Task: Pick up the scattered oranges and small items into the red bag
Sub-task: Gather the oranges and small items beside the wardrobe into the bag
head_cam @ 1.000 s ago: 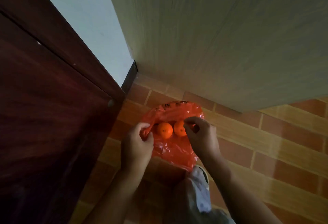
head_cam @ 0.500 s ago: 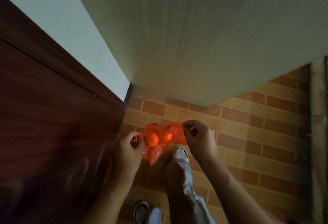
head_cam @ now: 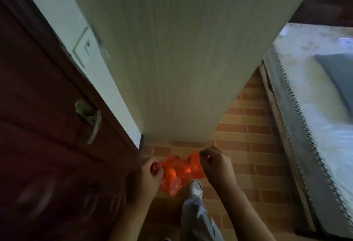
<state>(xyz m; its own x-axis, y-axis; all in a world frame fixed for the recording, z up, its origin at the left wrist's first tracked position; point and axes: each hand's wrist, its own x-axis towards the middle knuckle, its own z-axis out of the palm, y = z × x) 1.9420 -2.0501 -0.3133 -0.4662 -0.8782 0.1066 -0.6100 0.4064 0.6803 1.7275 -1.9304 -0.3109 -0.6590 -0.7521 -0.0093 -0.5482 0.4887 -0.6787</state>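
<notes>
Both hands hold the red bag (head_cam: 180, 172) up off the brick-patterned floor (head_cam: 248, 145), near the foot of the pale cabinet (head_cam: 172, 59). The left hand (head_cam: 148, 175) pinches the left edge of the mouth in curled fingers; the right hand (head_cam: 215, 164) pinches the right edge the same way, so the opening is stretched between them. An orange (head_cam: 170, 173) shows through the film toward the left side, low in the sagging belly of the bag. The plastic looks thin, soft and slippery, and will likely crumple and slide through a loose pinch. With fruit inside, the weight pulls on the edges, so the rim or handles bunched into each fist are probably the safest hold. A white shoe (head_cam: 195, 186) stands just below the bag, a dark door (head_cam: 47, 145) with a lever handle (head_cam: 89, 116) is at left, and a mattress (head_cam: 315, 107) is at right
</notes>
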